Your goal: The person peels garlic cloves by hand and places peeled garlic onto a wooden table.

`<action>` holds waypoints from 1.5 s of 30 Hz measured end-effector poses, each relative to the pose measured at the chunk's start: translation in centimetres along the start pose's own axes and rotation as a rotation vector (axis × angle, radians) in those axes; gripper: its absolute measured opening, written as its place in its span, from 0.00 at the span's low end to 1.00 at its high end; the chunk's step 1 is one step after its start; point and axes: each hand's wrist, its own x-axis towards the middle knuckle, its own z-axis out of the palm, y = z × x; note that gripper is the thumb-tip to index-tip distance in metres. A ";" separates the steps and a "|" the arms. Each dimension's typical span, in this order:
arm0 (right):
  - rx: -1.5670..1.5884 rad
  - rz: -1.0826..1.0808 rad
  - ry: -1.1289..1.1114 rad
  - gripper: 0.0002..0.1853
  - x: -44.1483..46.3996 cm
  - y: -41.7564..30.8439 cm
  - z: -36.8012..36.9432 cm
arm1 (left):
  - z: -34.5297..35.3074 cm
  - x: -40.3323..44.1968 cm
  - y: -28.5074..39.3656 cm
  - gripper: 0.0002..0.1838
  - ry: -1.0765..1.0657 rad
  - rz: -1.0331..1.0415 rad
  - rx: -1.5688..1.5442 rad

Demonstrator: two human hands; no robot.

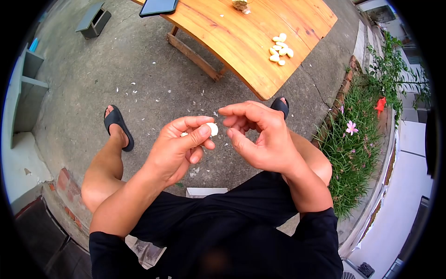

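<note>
Between the thumb and forefinger of my left hand (183,144) is a pale garlic clove (213,129). A second whitish bit shows behind that thumb, too small to name. Just to the right, my right hand (258,135) is held with its fingers curved and thumb apart, nothing visible between them. It does not touch the clove. Ahead on the wooden table (246,51) lies a pile of peeled garlic cloves (281,49) near the right edge. A partly broken garlic bulb (240,5) sits at the far edge of the view.
A tablet (158,6) lies on the table's left corner. Bits of skin (134,91) are scattered over the concrete floor (88,65). A grey box (94,21) stands at far left. Grass with pink flowers (351,128) borders the right side.
</note>
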 end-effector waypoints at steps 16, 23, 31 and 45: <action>0.120 0.179 -0.054 0.09 -0.5 1.4 0.5 | 0.4 -0.3 0.6 0.10 0.040 0.015 0.215; 0.143 0.288 -0.057 0.07 -0.6 1.7 0.6 | 0.7 -0.6 1.5 0.13 0.013 -0.103 0.163; 0.079 0.088 -0.097 0.07 -0.1 1.3 0.3 | 0.7 -0.8 1.2 0.10 0.010 -0.126 0.283; 0.187 -0.008 -0.219 0.08 0.3 2.1 0.1 | 0.7 -0.6 1.3 0.12 -0.079 -0.100 0.124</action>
